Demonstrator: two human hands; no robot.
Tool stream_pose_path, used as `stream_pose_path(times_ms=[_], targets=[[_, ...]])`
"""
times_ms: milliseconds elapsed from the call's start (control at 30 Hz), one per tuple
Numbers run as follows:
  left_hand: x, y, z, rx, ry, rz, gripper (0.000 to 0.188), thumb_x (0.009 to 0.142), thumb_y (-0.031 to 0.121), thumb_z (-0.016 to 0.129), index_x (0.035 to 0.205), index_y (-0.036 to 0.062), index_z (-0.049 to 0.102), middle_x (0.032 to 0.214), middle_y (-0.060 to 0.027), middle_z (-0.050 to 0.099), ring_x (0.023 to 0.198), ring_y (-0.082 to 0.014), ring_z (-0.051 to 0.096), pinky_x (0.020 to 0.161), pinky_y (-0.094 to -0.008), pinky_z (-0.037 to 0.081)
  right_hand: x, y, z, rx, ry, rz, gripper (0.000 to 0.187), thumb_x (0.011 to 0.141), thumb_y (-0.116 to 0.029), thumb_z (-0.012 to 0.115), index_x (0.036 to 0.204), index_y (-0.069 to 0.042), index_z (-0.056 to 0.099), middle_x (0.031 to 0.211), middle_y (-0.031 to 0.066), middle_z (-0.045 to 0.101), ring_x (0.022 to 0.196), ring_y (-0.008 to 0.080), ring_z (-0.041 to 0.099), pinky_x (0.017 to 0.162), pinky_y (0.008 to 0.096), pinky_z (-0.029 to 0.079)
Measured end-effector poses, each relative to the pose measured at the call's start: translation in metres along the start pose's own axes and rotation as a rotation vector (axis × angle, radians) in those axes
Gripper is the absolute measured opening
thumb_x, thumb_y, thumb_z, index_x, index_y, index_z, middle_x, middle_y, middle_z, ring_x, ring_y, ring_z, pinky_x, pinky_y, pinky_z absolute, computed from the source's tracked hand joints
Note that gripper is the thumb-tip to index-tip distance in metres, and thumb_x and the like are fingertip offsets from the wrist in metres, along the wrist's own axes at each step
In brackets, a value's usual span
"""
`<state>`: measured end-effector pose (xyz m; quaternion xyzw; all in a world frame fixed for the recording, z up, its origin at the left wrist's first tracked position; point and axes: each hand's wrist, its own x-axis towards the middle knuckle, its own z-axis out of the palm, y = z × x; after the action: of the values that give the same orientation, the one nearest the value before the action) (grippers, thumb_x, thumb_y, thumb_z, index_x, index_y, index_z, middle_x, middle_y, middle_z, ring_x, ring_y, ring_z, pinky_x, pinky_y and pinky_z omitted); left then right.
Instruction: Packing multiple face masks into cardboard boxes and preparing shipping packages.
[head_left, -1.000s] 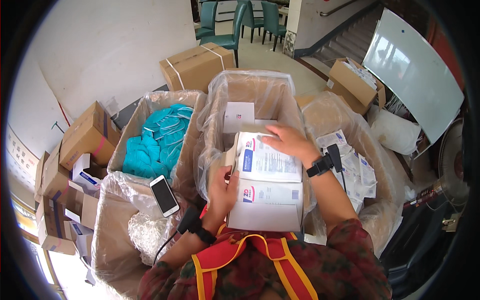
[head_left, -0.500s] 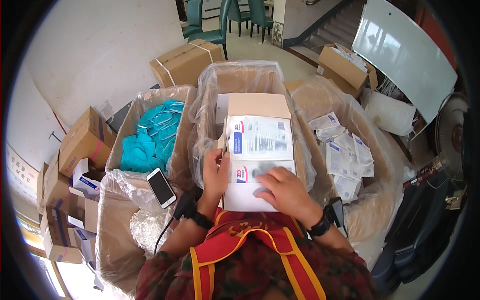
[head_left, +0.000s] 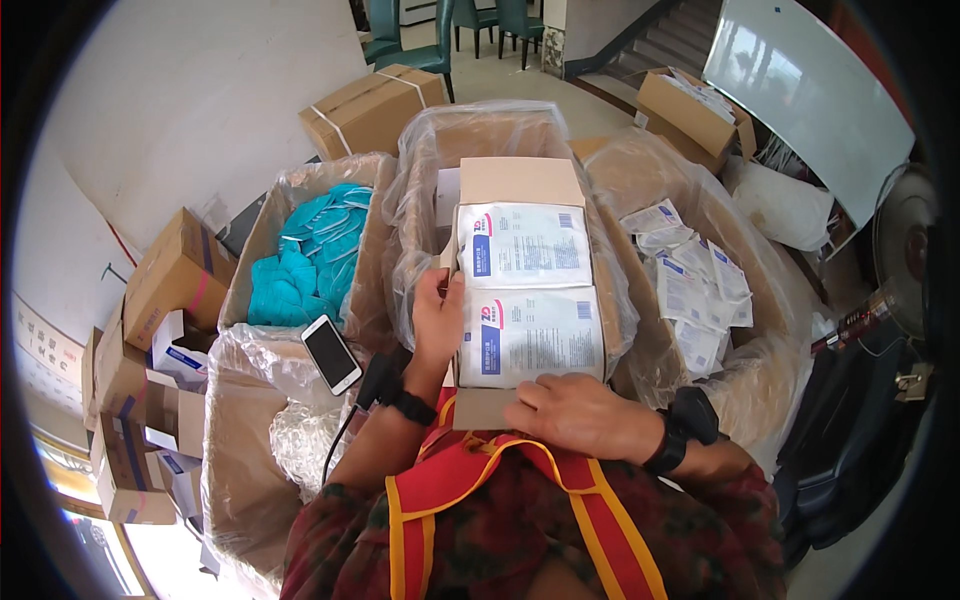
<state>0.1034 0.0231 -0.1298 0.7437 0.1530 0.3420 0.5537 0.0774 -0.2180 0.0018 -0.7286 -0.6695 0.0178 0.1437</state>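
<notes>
In front of me sits an open cardboard box (head_left: 522, 180), its far flap raised. Inside lie two rows of flat white packets with blue and red print, a far packet (head_left: 524, 246) and a near packet (head_left: 530, 336). My left hand (head_left: 438, 322) is closed on the box's left edge, fingers curled at the side flap. At the near end, my right hand (head_left: 585, 414) grips the near flap (head_left: 480, 410), which is folded outward toward me; the fingertips are partly hidden. Both wrists wear black straps with small devices.
The box rests over a plastic-lined carton (head_left: 480, 125). To the left, teal folded masks (head_left: 310, 255) fill another carton, with a phone (head_left: 331, 355) and white cords (head_left: 305, 440) nearer. At right, a lined carton (head_left: 620, 165) holds loose white packets (head_left: 700, 285). Small cartons (head_left: 180, 270) crowd the far left.
My right hand has moved from over the near packets down to the near flap, which is now folded outward. The near packets are fully uncovered. My left hand stays at the box's left side.
</notes>
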Motion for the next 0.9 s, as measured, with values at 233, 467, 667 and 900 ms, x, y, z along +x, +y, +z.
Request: stream_pose_path(times_ms=[233, 467, 667, 900], targets=[[-0.001, 0.008, -0.003, 0.037, -0.016, -0.006, 0.026, 0.094, 0.022, 0.062, 0.102, -0.0024, 0.059, 0.084, -0.0109, 0.062, 0.075, -0.0174, 0.058, 0.071, -0.0327, 0.048, -0.031, 0.015, 0.044, 0.445, -0.028, -0.007, 0.029, 0.084, -0.019, 0.066, 0.111, -0.012, 0.059, 0.109, 0.0098, 0.056, 0.095, 0.0301, 0.058, 0.081, 0.0396, 0.047], [-0.003, 0.006, -0.003, 0.063, -0.009, -0.035, 0.030, 0.093, 0.025, 0.063, 0.104, -0.0032, 0.059, 0.088, -0.0127, 0.064, 0.078, -0.0186, 0.060, 0.073, -0.0325, 0.049, -0.022, 0.017, 0.041, -0.053, 0.191, 0.201, 0.037, 0.076, -0.015, 0.068, 0.110, -0.007, 0.057, 0.095, 0.0083, 0.052, 0.091, 0.0271, 0.054, 0.079, 0.0392, 0.046], [-0.010, 0.013, -0.007, -0.009, 0.025, -0.030, 0.042, 0.090, 0.026, 0.068, 0.119, -0.0025, 0.057, 0.105, -0.0185, 0.063, 0.093, -0.0266, 0.061, 0.084, -0.0373, 0.049, -0.007, 0.027, 0.066, -0.182, 0.197, 0.200, 0.021, 0.079, -0.008, 0.057, 0.099, -0.007, 0.058, 0.086, 0.0077, 0.055, 0.083, 0.0265, 0.058, 0.073, 0.0390, 0.048], [-0.035, 0.058, -0.030, 0.714, -0.375, 0.519, 0.074, 0.077, 0.039, 0.075, 0.139, 0.0065, 0.048, 0.143, -0.0221, 0.043, 0.135, -0.0408, 0.036, 0.111, -0.0460, 0.029, -0.019, 0.031, 0.039, 0.231, 0.067, 0.235, 0.023, 0.079, -0.022, 0.071, 0.088, -0.006, 0.057, 0.089, 0.0101, 0.059, 0.086, 0.0319, 0.058, 0.075, 0.0414, 0.048]])
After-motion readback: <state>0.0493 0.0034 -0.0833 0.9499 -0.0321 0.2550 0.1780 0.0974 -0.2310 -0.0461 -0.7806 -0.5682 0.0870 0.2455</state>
